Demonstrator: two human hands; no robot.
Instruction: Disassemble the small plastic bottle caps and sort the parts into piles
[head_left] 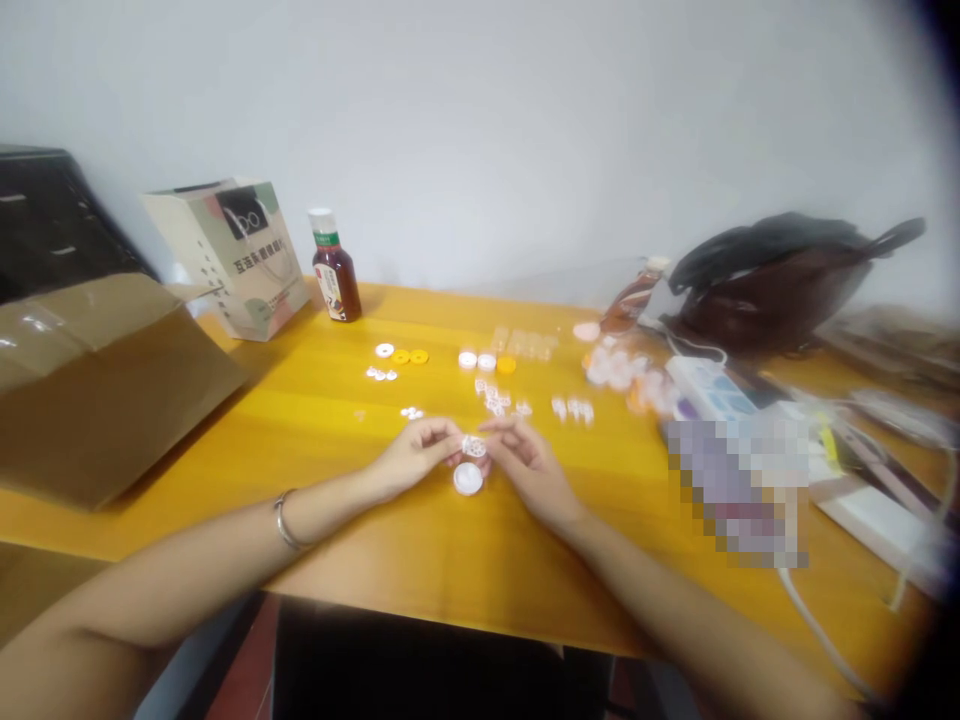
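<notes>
Between my two hands, above the yellow wooden table (360,540), is a small white round part with holes or a pattern in it (474,446). My left hand (424,452) pinches its left side between thumb and fingers. From the right, my right hand (529,465) closes its thumb and fingertips on the same part. Just below the fingers sits a round white cap-like piece (468,479); whether it is touched is unclear. Beyond the hands lie several tiny white pieces (495,400), white discs (477,360) and yellow discs (411,357).
A cardboard box (112,390) and a paper bag (247,260) stand left, beside a dark-red bottle (335,275). On the right are a cluster of pale and orange pieces (626,372), a dark bag (780,290), a white cable (817,625) and a blurred-out patch.
</notes>
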